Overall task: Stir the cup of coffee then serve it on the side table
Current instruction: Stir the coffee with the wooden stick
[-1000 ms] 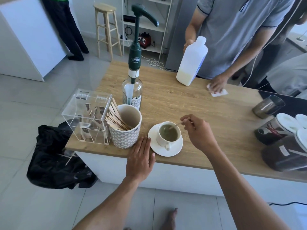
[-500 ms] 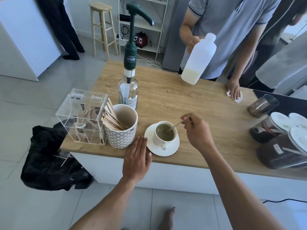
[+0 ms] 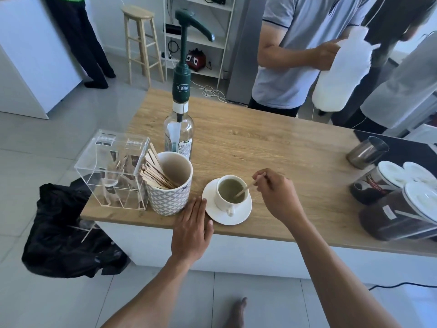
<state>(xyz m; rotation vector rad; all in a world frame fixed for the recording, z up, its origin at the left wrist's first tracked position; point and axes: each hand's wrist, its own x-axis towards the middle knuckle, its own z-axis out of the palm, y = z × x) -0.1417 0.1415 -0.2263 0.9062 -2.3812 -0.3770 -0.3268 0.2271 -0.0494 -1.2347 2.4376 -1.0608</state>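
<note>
Head view, one entry per item.

- Tabletop [image 3: 272,147]: light wood grain, carrying everything listed below except where noted.
- Cup [image 3: 220,202]: white, handle turned to the near side, filled with greenish-brown coffee. It stands upright on the saucer, close to the near edge of the tabletop.
- Saucer [image 3: 240,216]: white, round, under the cup.
- Stir stick [image 3: 247,188]: thin and wooden, leaning to the right, lower end dipped in the coffee.
- Right hand [image 3: 276,194]: just right of the cup, pinching the upper end of the stir stick between thumb and forefinger, other fingers curled in.
- Left hand [image 3: 192,229]: flat, palm down on the near edge of the tabletop with fingers straight and together, holding nothing. It lies between the patterned mug and the saucer; whether the thumb touches the saucer rim cannot be told.
- Patterned mug [image 3: 169,201]: grey-and-white lattice print, left of the saucer, holding a bundle of wooden sticks [image 3: 155,172].
- Clear acrylic box [image 3: 113,171]: at the left end, beside the patterned mug.
- Syrup bottle [image 3: 179,136]: clear glass with a dark green pump, behind the patterned mug.
- Metal tumbler [image 3: 366,152]: far right.
- White-lidded jars [image 3: 390,185]: near right, dark contents.
- Black bag [image 3: 68,233]: on the floor, left.
- Person in a grey polo shirt [image 3: 298,50]: at the far side, holding a white plastic bottle [image 3: 340,74].
</note>
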